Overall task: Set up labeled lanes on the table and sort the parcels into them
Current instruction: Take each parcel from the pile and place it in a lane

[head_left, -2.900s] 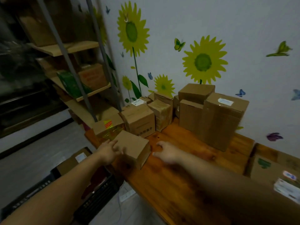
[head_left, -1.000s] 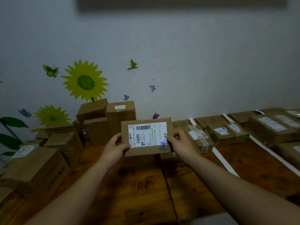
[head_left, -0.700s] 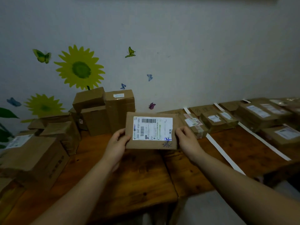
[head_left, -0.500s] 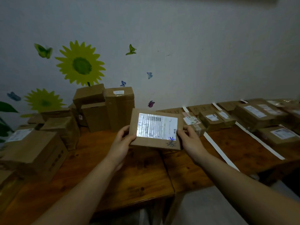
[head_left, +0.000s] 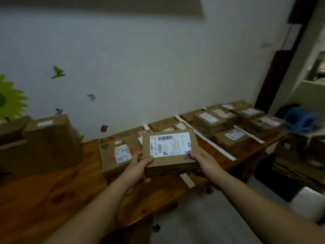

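A flat cardboard parcel (head_left: 168,161) with a white barcode label on top hangs above the wooden table (head_left: 52,194). My left hand (head_left: 139,164) grips its left end and my right hand (head_left: 202,159) grips its right end. White tape strips (head_left: 212,144) run across the table and mark off lanes. Several labelled parcels (head_left: 230,136) lie in the lanes to the right. Another labelled parcel (head_left: 117,154) rests on the table just left of the held one.
Taller cardboard boxes (head_left: 44,143) stand at the left against the wall with butterfly and sunflower stickers. A blue plastic stool (head_left: 300,120) and stacked items sit past the table's right end. Grey floor (head_left: 211,217) lies below the front edge.
The view has swung right along the table. The parcel in both hands has moved right with it and now lies flatter, over the first taped lane.
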Demonstrator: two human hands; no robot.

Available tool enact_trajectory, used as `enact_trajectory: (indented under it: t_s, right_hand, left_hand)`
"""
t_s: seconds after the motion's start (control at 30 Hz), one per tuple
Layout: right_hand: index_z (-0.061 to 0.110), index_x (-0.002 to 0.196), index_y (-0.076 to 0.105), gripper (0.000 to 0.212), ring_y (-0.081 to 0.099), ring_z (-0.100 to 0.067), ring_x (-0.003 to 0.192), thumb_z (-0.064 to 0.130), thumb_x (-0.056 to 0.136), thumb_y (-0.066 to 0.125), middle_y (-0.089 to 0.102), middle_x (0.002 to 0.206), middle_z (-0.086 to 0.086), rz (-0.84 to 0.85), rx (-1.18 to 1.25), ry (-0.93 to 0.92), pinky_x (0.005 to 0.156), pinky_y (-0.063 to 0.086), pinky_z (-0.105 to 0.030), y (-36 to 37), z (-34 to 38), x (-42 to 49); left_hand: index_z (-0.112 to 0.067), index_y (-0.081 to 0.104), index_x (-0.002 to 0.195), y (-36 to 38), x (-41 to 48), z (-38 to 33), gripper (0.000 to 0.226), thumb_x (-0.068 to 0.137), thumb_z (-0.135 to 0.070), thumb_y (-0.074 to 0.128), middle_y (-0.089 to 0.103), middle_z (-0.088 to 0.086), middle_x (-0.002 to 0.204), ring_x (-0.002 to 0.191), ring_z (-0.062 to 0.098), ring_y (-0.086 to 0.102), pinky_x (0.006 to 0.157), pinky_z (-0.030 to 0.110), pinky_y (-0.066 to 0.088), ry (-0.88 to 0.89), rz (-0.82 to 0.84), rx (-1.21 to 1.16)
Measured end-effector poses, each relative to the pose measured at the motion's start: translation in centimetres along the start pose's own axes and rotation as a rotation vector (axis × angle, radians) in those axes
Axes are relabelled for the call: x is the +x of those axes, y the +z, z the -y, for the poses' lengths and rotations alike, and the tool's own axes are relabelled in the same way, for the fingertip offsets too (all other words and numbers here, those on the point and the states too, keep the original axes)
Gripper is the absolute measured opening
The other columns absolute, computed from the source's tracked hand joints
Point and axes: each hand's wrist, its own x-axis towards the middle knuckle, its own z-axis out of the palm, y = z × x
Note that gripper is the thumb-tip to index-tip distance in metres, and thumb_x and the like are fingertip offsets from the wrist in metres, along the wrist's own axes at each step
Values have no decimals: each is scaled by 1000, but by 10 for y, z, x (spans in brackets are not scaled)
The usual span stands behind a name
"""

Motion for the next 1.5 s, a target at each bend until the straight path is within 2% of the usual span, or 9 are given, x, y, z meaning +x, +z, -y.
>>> enact_trajectory:
  t_s: [0.13, 0.23, 0.4, 0.7, 0.93, 1.03, 1.2, 1.37, 1.5]
  right_hand:
    - [36, 125, 52, 31, 59, -10, 103, 47, 96, 45, 62, 115, 10, -226, -2, 17, 89, 49, -32, -95, -24, -2]
    - [44, 116, 46, 22, 55, -5, 95, 52, 96, 41, 56, 103, 22, -313, 24, 37, 73, 44, -26, -148, -34, -8]
    - [33, 130, 42, 42, 55, -14, 106, 43, 92, 55, 55, 114, 11, -348, 71, 107, 96, 49, -41, -209, -59, 4]
    - [26, 130, 39, 47, 57, -15, 87, 45, 91, 56, 55, 112, 1, -448, 30, 223, 59, 44, -23, -278, -90, 106]
    - [31, 128, 37, 49, 53, -15, 98, 40, 88, 63, 40, 122, 2, -500, -61, 291, 65, 48, -21, -343, -88, 193]
    - [29, 131, 41, 53, 57, -19, 99, 33, 85, 67, 49, 119, 2, -460, -82, 333, 69, 52, -30, -364, -93, 223]
    - [33, 119, 42, 40, 54, -5, 83, 21, 88, 65, 52, 97, 16, -362, -129, 290, 60, 45, -21, -401, -105, 276]
    - [44, 92, 44, 32, 50, -10, 101, 20, 88, 64, 49, 93, 21, -227, -244, 250, 95, 48, -42, -442, -118, 325]
    - [47, 107, 40, 34, 45, -12, 111, 32, 88, 64, 44, 104, 23, -45, -310, 240, 100, 41, -43, -474, -127, 355]
  left_hand:
    - [-33, 39, 124, 102, 28, -4, 42, 88, -35, 60, 58, 4, 116, 96, 25, 63, 63, 33, 54, -27, 116, 86]
    - [-35, 36, 123, 163, 47, -4, 45, 86, -40, 61, 59, 2, 115, 99, 24, 62, 67, 35, 54, -29, 200, 160]
    - [-39, 35, 122, 227, 85, 1, 47, 84, -46, 61, 57, 0, 114, 98, 23, 62, 66, 32, 55, -72, 255, 245]
    - [-30, 31, 129, 295, 210, 1, 54, 85, -42, 62, 55, -6, 101, 89, 17, 61, 66, 30, 53, -173, 305, 302]
    - [-15, 37, 135, 354, 311, -5, 49, 93, -33, 54, 52, 8, 130, 86, 11, 55, 77, 28, 53, -190, 362, 502]
    - [-13, 44, 130, 370, 333, -3, 37, 95, -24, 51, 53, 10, 131, 96, 15, 57, 91, 33, 50, -214, 391, 493]
    - [-19, 36, 139, 399, 359, 0, 49, 93, -21, 54, 51, 4, 133, 108, 19, 56, 82, 29, 52, -164, 304, 475]
    - [-26, 34, 139, 438, 375, 6, 52, 92, -24, 56, 54, -3, 129, 107, 14, 57, 79, 25, 54, -157, 194, 360]
    - [-24, 34, 140, 465, 387, 9, 50, 93, -24, 53, 52, -1, 133, 109, 15, 53, 83, 23, 47, -233, 42, 367]
